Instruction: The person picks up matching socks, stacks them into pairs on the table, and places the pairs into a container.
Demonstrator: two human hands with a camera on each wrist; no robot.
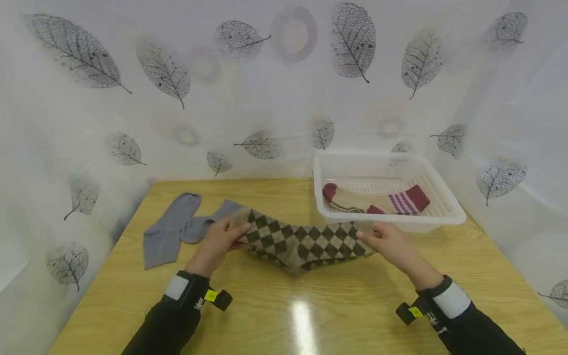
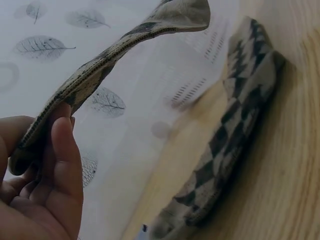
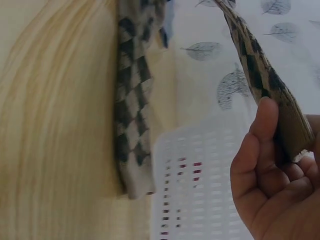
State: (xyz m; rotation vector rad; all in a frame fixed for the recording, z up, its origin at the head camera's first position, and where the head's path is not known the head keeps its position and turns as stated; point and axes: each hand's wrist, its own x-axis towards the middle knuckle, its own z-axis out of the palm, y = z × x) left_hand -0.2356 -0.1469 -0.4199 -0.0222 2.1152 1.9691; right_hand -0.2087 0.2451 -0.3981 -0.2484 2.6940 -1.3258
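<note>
A beige and dark argyle sock (image 1: 319,241) is stretched sideways above the table. At its left end, my left hand (image 1: 217,246) pinches it between thumb and fingers. The other end is pinched by my right hand (image 1: 390,246). Both wrist views show a second argyle sock lying on the wood, the same sock (image 2: 225,135) low at right in the left wrist view and the sock (image 3: 134,95) left of the hand in the right wrist view. From the head, the held sock hides most of it.
Plain grey socks (image 1: 161,239) lie on the wooden table (image 1: 248,315) at left, partly behind my left hand. At the back right stands a white plastic basket (image 1: 457,217) holding cream socks (image 1: 377,201) with maroon ends and purple stripes. A leaf-print sheet (image 1: 275,98) surrounds the table.
</note>
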